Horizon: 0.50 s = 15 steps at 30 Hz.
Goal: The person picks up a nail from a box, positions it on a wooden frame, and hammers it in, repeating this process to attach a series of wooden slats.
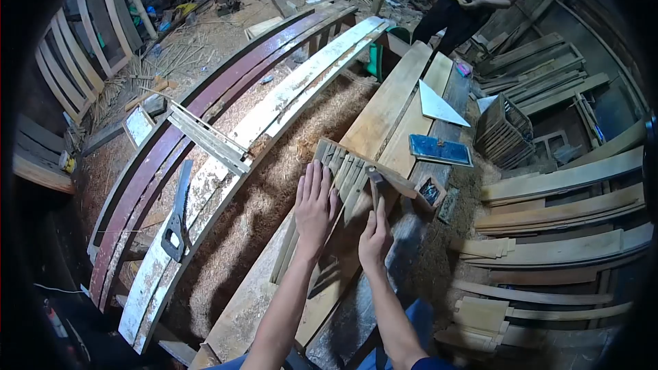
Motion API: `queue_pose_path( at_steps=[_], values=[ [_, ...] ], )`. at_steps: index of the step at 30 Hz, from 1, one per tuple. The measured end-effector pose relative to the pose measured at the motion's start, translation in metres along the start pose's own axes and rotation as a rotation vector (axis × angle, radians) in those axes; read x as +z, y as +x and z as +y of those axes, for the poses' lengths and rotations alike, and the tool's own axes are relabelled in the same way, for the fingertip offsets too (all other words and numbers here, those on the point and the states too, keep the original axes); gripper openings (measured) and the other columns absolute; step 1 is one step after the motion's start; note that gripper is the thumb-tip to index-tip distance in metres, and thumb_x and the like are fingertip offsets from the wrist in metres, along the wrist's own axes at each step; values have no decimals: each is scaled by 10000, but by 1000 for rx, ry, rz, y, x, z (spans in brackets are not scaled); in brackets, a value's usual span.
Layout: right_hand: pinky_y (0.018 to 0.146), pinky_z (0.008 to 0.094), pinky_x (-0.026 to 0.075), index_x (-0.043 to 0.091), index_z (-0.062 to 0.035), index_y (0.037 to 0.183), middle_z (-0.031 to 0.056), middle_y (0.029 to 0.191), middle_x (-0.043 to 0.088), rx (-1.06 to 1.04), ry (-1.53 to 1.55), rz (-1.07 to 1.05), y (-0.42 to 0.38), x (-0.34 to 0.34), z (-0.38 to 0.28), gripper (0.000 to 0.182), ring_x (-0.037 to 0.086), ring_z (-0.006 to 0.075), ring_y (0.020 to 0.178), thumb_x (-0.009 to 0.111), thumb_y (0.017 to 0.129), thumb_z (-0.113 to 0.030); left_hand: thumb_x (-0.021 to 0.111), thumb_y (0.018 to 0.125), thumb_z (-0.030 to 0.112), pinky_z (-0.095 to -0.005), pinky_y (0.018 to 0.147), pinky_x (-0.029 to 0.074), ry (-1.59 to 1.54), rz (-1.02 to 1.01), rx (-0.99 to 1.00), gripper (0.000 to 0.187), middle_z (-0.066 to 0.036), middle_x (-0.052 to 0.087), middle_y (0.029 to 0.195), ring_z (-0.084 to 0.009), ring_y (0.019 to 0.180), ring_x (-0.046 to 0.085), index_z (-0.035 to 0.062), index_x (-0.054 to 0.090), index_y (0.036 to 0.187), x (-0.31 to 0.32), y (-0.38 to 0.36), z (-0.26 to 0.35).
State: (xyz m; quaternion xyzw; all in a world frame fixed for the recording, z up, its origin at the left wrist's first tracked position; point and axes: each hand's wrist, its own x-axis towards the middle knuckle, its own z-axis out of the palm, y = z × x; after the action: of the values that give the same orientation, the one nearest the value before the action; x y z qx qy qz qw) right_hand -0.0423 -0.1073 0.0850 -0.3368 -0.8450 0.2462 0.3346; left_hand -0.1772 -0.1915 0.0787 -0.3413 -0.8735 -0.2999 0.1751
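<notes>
My left hand (314, 207) lies flat on a slatted wooden frame (351, 173), fingers stretched out along its strips. In my right hand (375, 241) is a hammer (375, 181), gripped by its handle, with the head over the frame's right part. The frame rests on a long plank bench (385, 108). Just right of it on the bench are a small open box (430, 192) with dark contents and a blue rectangular case (441, 150). A white triangular piece (441, 106) lies farther up the bench.
A handsaw (179, 216) lies on a long curved white beam (233, 157) at my left, beside a maroon one (212, 99). Sawdust (236, 250) covers the floor between. Curved boards (562, 250) are stacked at right. Another person (473, 0) stands behind, holding a wooden strip.
</notes>
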Motion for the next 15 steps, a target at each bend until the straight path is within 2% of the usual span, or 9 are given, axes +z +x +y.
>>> queue_pose_path(
  at_steps=[2, 4, 5, 7, 9, 10, 12, 13, 15],
  values=[
    [922, 446, 554, 513, 17, 1496, 258, 1338, 667, 65, 48, -73, 10, -20, -10, 425, 668, 433, 1186, 506, 1100, -136, 544, 1038, 249, -436, 1283, 257, -1, -4, -13, 559, -156, 381, 1665, -285, 1555, 341, 55, 468, 1557, 0, -1, 1],
    [969, 456, 525, 496, 9, 1516, 264, 1377, 642, 25, 113, 118, -6, -27, -11, 437, 660, 422, 1202, 478, 1117, -168, 552, 1040, 290, -476, 1293, 205, -53, -59, -40, 585, -170, 336, 1685, -314, 1577, 286, 86, 449, 1578, -2, -8, 1],
    [970, 462, 520, 481, -3, 1529, 263, 1368, 647, 51, 90, 163, -15, -27, -8, 448, 660, 421, 1191, 474, 1115, -172, 552, 1040, 290, -476, 1293, 205, -54, -62, -33, 585, -170, 336, 1685, -314, 1577, 286, 86, 449, 1578, -5, -12, 3],
    [972, 469, 514, 466, -14, 1542, 262, 1359, 651, 91, 67, 191, -40, -41, -6, 459, 660, 420, 1181, 470, 1113, -176, 569, 1034, 350, -531, 1296, 130, -75, -176, -30, 623, -187, 274, 1708, -355, 1598, 209, 117, 432, 1595, -21, -37, 5],
    [915, 478, 524, 460, -96, 1567, 281, 1277, 665, 371, -75, -99, -51, -54, 2, 484, 657, 450, 1113, 482, 1090, -176, 576, 1030, 372, -547, 1293, 106, -82, -188, -29, 634, -193, 253, 1714, -368, 1603, 183, 127, 433, 1597, -20, -59, 1],
    [920, 503, 508, 442, -120, 1579, 269, 1278, 644, 372, -123, -97, -63, -47, 25, 511, 642, 440, 1087, 498, 1073, -160, 583, 1025, 395, -563, 1290, 82, -101, -192, -32, 645, -199, 231, 1720, -380, 1607, 158, 137, 435, 1598, -17, -62, 0],
    [910, 541, 479, 392, -134, 1606, 249, 1271, 623, 159, -318, 105, -82, -31, 59, 571, 616, 432, 1046, 521, 1050, -136, 594, 1020, 410, -556, 1292, 87, -94, -166, -21, 641, -197, 249, 1715, -380, 1604, 172, 131, 463, 1581, -18, -64, 3],
    [910, 541, 479, 392, -134, 1606, 249, 1271, 623, 161, -317, 106, -86, -30, 70, 571, 616, 432, 1046, 521, 1050, -136, 588, 1026, 390, -557, 1291, 90, -91, -148, -19, 616, -200, 255, 1712, -382, 1604, 174, 131, 475, 1574, -17, -65, 3],
    [967, 530, 472, 344, -154, 1626, 225, 1362, 577, 475, -380, -156, -100, -32, 87, 628, 579, 425, 1152, 543, 1031, -129, 579, 1037, 344, -562, 1286, 103, -72, -145, -32, 570, -204, 265, 1707, -388, 1600, 184, 128, 498, 1559, -13, -71, 1]
  ],
)
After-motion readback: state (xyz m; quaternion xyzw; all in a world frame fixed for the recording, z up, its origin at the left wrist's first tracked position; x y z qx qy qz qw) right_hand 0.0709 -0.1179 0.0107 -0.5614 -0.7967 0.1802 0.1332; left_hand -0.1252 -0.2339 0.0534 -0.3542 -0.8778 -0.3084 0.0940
